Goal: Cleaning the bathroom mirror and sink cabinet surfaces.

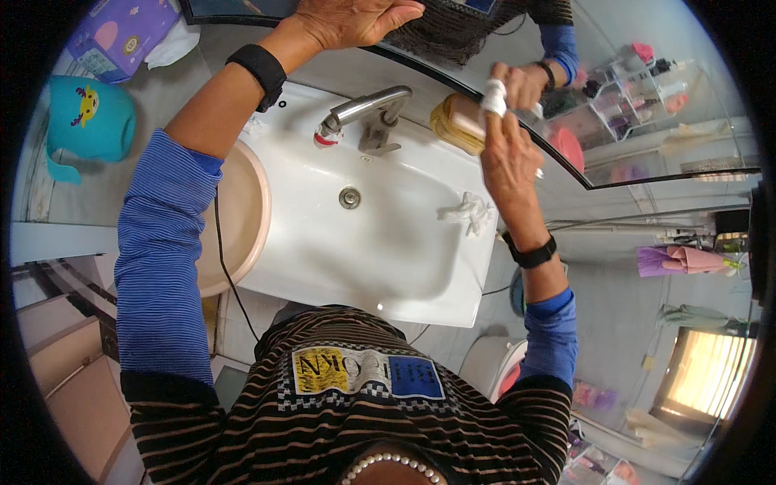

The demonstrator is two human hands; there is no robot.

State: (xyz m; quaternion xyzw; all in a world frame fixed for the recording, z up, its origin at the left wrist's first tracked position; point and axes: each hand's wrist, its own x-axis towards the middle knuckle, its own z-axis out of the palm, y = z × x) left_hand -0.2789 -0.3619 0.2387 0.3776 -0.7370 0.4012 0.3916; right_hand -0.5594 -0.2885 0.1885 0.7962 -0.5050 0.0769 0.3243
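My right hand [512,151] holds a wad of white tissue [495,98] at its fingertips against the mirror [661,145], where its reflection shows. Raised to the top edge of the view, my left hand [351,21] overlaps the mirror's lower frame; its fingers are partly cut off, its thumb points right. Below lies a white washbasin [388,242] with a metal faucet [370,109] and a drain [350,197]. Crumpled white tissue [476,213] rests on the basin's right side. A yellow container [451,130] stands behind the basin, just left of my right hand.
A pale pink plastic tub [242,254] sits against the basin's left side, a black cord [222,254] hanging across it. Farther left are a teal container [91,121] and a purple tissue pack [121,36]. A lidded bin [485,364] stands at lower right; cloths [682,260] hang at far right.
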